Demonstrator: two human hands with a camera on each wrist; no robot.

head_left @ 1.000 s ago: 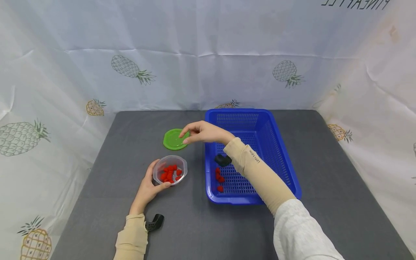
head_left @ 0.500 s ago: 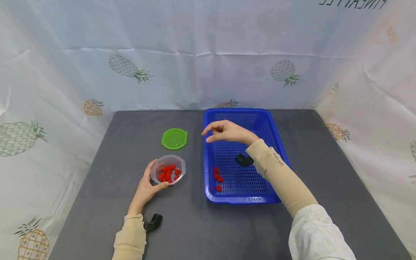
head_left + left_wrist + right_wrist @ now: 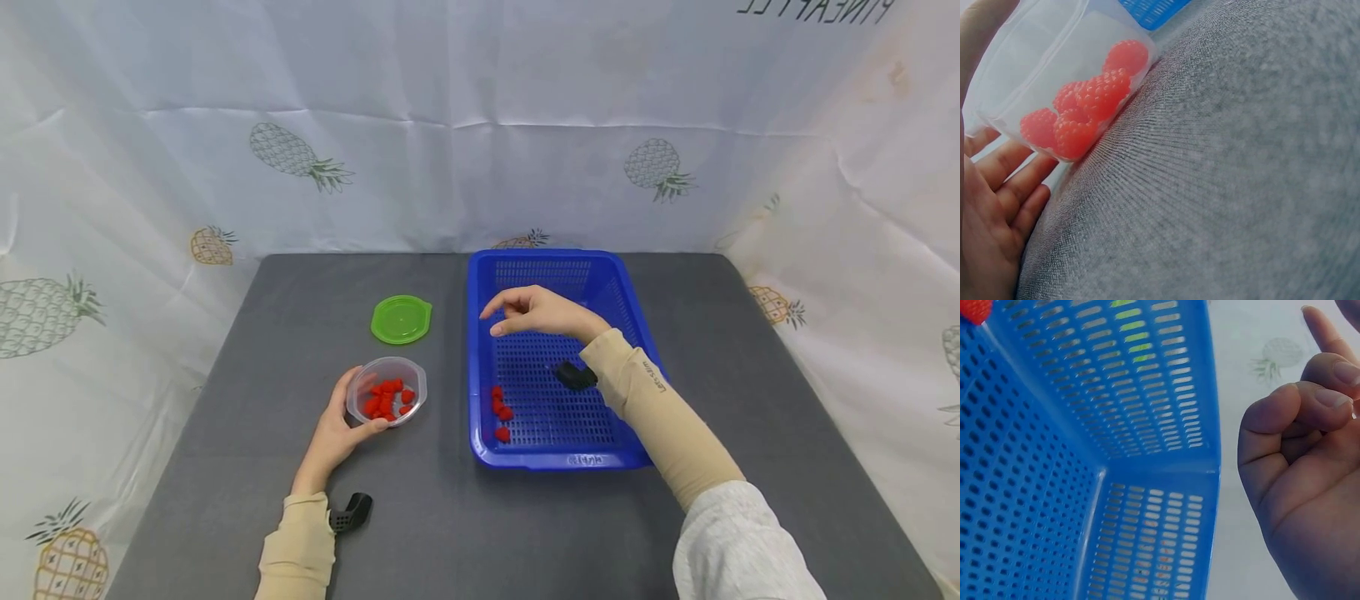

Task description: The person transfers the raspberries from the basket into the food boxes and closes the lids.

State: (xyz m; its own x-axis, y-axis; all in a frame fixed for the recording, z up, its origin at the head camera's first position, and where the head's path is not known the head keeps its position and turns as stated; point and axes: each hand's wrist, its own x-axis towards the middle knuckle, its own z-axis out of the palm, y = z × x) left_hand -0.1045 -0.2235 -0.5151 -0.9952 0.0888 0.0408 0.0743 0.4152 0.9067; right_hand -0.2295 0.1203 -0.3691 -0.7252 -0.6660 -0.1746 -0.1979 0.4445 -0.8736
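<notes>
My left hand [image 3: 333, 433] holds a clear plastic tub [image 3: 414, 379] standing on the grey table, thumb at the near rim and fingers round its left side. Red raspberries [image 3: 386, 400] lie in the tub; the left wrist view shows several raspberries [image 3: 1094, 97] through its wall. Above the blue basket [image 3: 480, 375], near its left side, hovers my right hand [image 3: 543, 312], holding nothing. Its thumb and index finger stand apart, and the other fingers are loosely curled. Several raspberries [image 3: 502, 412] lie along the basket's left inner side, below that hand.
A green lid [image 3: 402, 319] lies flat on the grey table [image 3: 465, 533], behind the tub and left of the basket. Black wrist-worn devices [image 3: 351, 512] stick out from both forearms. A white pineapple-print cloth [image 3: 450, 183] hangs behind the table and at both sides.
My right hand has moved right, from over the green lid to above the basket, then slightly nearer. The left hand and tub have stayed in place.
</notes>
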